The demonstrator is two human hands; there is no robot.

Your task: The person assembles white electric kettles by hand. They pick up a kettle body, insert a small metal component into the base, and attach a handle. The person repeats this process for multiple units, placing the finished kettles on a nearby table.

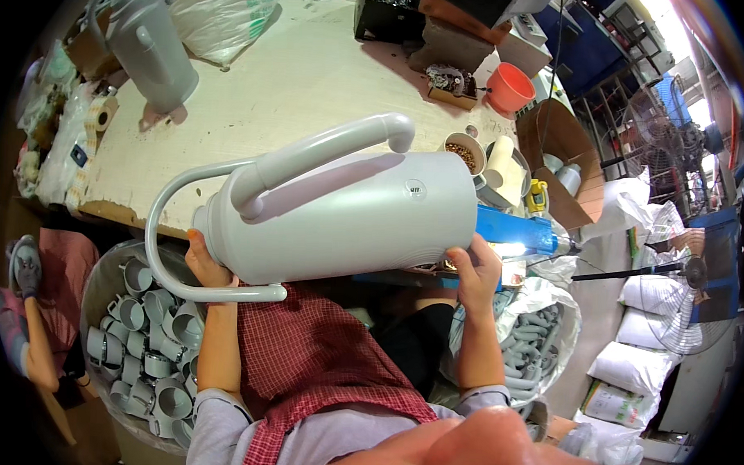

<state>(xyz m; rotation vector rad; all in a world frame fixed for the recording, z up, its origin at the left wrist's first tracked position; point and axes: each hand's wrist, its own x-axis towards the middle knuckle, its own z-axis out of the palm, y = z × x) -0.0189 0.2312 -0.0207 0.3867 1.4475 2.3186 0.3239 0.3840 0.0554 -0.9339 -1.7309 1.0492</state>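
Observation:
A light grey vacuum jug lies on its side in the air above the table's front edge, its neck to the left and its base to the right. My left hand grips the neck end, inside the loop of a thin curved carrying handle. At the base end, my right hand holds the jug with the thumb on the near side; its other fingers are partly hidden. A thicker side handle faces up and away from me. A small round emblem is on the body.
On the pale table stand another grey jug, a red bowl and a cup of small brass-coloured parts. A blue powered tool is right of the jug. Bags of grey parts flank my lap. A co-worker's gloved hand shows left.

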